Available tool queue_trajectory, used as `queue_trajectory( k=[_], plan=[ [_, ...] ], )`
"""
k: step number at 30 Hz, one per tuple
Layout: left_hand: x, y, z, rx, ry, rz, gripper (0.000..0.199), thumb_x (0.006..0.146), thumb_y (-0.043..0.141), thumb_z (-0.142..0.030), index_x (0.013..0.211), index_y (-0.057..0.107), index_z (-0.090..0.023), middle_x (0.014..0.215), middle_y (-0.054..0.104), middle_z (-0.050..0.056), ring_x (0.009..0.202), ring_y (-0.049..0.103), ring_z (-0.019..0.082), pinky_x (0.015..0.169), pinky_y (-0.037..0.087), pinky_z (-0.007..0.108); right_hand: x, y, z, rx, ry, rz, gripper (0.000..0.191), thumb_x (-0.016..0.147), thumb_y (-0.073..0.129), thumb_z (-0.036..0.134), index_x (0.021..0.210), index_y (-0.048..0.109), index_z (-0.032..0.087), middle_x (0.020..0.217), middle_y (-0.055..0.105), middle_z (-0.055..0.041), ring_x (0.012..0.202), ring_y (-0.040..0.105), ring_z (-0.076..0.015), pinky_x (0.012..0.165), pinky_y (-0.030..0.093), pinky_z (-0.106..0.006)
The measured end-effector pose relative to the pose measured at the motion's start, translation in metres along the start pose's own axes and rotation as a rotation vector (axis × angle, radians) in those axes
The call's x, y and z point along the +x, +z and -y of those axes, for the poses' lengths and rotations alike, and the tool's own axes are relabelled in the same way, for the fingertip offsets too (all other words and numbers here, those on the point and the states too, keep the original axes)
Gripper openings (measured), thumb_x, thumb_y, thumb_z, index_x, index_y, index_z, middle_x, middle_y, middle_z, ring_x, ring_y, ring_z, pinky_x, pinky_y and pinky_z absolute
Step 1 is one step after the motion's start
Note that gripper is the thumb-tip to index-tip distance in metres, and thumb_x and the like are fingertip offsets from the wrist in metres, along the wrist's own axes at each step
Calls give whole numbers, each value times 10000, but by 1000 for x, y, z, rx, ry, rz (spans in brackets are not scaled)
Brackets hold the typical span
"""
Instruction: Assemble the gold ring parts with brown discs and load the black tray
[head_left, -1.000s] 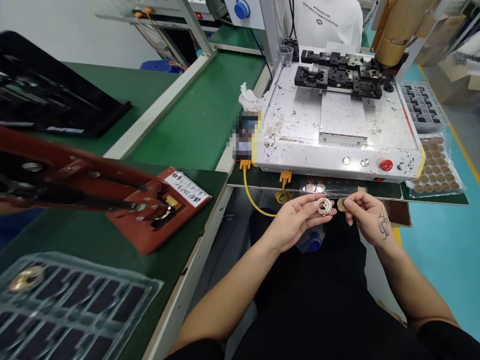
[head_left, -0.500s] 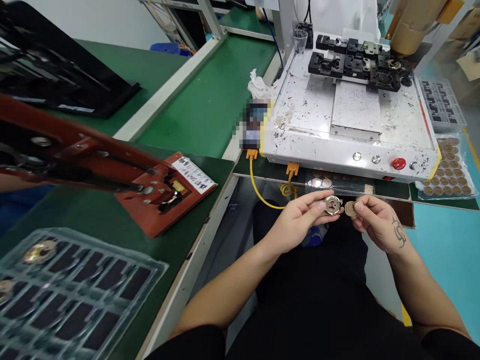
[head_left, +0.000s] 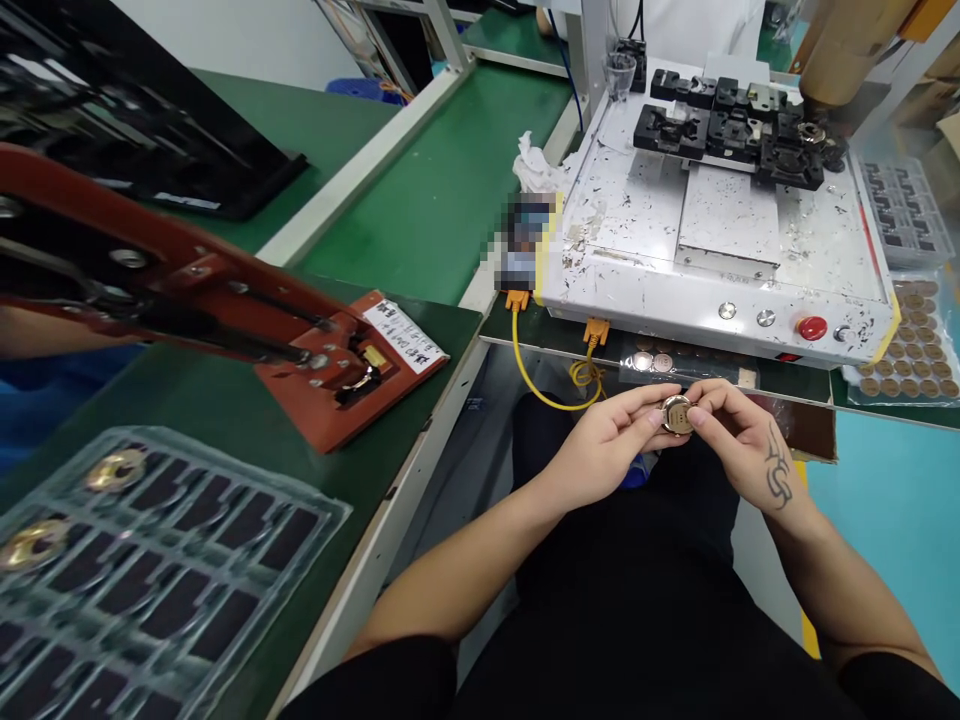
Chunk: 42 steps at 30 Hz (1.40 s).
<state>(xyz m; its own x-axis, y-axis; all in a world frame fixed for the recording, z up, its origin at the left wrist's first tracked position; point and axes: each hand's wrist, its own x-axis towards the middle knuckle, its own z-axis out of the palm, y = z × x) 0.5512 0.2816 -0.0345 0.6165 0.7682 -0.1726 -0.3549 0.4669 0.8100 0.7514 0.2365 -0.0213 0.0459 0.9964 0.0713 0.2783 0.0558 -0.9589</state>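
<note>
My left hand (head_left: 600, 445) pinches a small round metal watch case (head_left: 665, 424) by its left side, over my lap. A thin round brown disc (head_left: 679, 416) lies against the opening of that case, and small marks show on its face. From the right, my right hand (head_left: 739, 435) holds the disc's edge between thumb and fingers. Both hands nearly touch, just below the front edge of the bench. Whether the disc sits fully inside the rim cannot be made out.
A white machine (head_left: 622, 240) with black fixtures (head_left: 735, 130) stands ahead. More brown discs (head_left: 911, 345) lie at right. At left are a red hand press (head_left: 337, 400) and a clear tray (head_left: 300, 480) with gold-coloured parts. A yellow cable (head_left: 525, 370) hangs near the bench edge.
My right hand has moved left, bringing the brown disc from beside the watch case onto its opening. The view has shifted slightly.
</note>
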Motion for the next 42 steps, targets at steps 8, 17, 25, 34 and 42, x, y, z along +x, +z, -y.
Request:
queue_trajectory(
  k=[8, 17, 25, 34, 42],
  plan=[
    [0, 0, 3, 44, 20, 16, 517, 981, 817, -464, 1400, 741, -172, 1374, 782, 145, 1279, 761, 354, 1154, 619, 544, -2, 2, -3, -15, -16, -10, 285, 1054, 694, 467, 890, 673, 235, 1109, 703, -73, 1011, 673, -228, 886, 542, -373],
    [-5, 8, 9, 87, 64, -37, 524, 994, 800, -446, 1426, 719, -161, 1404, 771, 154, 1316, 743, 355, 1160, 618, 525, -3, 5, -4, -86, -78, -61, 235, 1055, 698, 376, 873, 635, 241, 1100, 690, -73, 1031, 678, -236, 963, 551, -420],
    [-6, 3, 17, 363, 187, -70, 432, 1056, 685, -339, 1456, 686, -174, 1335, 807, 127, 1194, 806, 287, 1117, 641, 438, -1, 6, -11, -318, -212, -116, 170, 1028, 723, 369, 964, 607, 263, 1021, 635, -61, 921, 627, -228, 815, 565, -394],
    [-2, -6, -8, 485, 267, -97, 471, 1036, 721, -305, 1478, 586, -215, 1395, 744, 142, 1238, 771, 260, 1069, 633, 368, 7, 6, -4, -121, -113, 4, 191, 1039, 724, 438, 986, 702, 256, 859, 674, -23, 728, 601, -175, 663, 538, -328],
    [-9, -1, -10, 445, 208, -149, 259, 1005, 767, -401, 1104, 742, -163, 914, 776, 57, 786, 762, 172, 750, 659, 288, 9, 24, -4, 182, 61, -16, 330, 974, 786, 526, 1107, 734, 229, 858, 735, -22, 636, 623, -134, 578, 548, -274]
  ],
)
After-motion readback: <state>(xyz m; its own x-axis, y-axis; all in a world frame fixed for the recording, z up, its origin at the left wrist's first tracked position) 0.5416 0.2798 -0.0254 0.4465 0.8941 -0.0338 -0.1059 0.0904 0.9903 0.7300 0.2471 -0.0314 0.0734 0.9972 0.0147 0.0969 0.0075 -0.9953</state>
